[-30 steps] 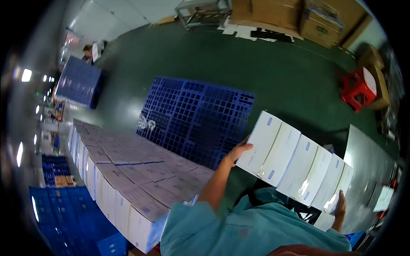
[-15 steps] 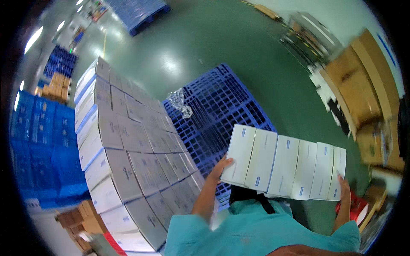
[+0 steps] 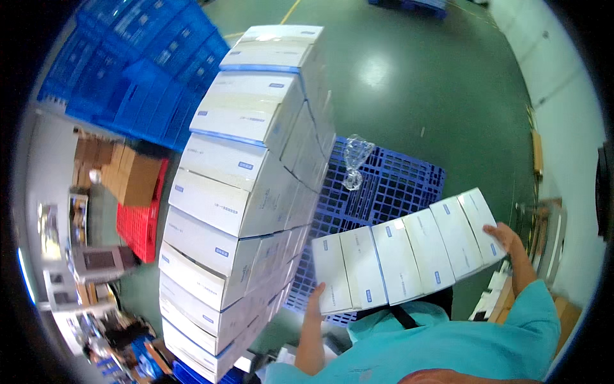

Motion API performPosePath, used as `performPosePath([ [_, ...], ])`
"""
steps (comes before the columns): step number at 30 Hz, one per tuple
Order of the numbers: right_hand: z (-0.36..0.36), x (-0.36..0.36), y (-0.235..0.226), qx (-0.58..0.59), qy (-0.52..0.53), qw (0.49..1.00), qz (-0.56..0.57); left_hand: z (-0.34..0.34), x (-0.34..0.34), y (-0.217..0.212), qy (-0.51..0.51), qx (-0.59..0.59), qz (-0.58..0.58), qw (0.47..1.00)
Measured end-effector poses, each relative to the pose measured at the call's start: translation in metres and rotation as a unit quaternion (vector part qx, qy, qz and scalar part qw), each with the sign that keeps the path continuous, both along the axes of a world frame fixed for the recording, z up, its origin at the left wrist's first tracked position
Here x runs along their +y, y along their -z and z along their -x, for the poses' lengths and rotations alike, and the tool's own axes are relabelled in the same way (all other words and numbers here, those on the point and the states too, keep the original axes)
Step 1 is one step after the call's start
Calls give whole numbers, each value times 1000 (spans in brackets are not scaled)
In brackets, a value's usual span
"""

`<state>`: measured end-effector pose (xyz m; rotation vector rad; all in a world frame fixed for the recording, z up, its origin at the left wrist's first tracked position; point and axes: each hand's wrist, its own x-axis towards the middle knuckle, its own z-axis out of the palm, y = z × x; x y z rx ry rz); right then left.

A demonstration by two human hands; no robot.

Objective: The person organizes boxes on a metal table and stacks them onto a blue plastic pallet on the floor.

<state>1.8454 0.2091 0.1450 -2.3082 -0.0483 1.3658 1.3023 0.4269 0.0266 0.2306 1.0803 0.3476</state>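
A row of several white cartons (image 3: 396, 254) with small blue labels is squeezed end to end between my two hands, in front of my body. At its left end my left hand (image 3: 316, 299) presses on the outer carton. My right hand (image 3: 505, 238) grips the other end, which sits higher in the picture. Beneath and beyond the row lies a blue plastic pallet (image 3: 409, 173), partly hidden by the cartons. Crumpled clear plastic wrap (image 3: 355, 157) rests on that pallet. Just left of the row rises a tall stack of similar white cartons (image 3: 214, 192).
Blue-wrapped goods (image 3: 137, 70) stand at the far left. Brown cartons (image 3: 131, 176) sit by a red pallet (image 3: 142, 224) behind the stack. Along the right wall are flat cardboard pieces (image 3: 566, 320) and a metal frame (image 3: 543, 224). Another blue pallet (image 3: 416, 5) lies far ahead.
My view has turned left, and the carton stack now stands nearer the middle. The held row has tilted so that its right end is higher. Both hands still grip its ends.
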Motion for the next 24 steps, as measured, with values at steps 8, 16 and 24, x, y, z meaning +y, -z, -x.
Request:
performPosePath([
  [8, -156, 286, 148, 23, -242, 968, 68, -102, -50, 126, -260, 115, 35, 958],
  [16, -172, 475, 391, 69, -344, 936, -13, -180, -26, 315, -421, 162, -68, 890],
  [24, -146, 577, 624, 230, -422, 855, -195, -162, 28, 545, -483, 210, -79, 846],
])
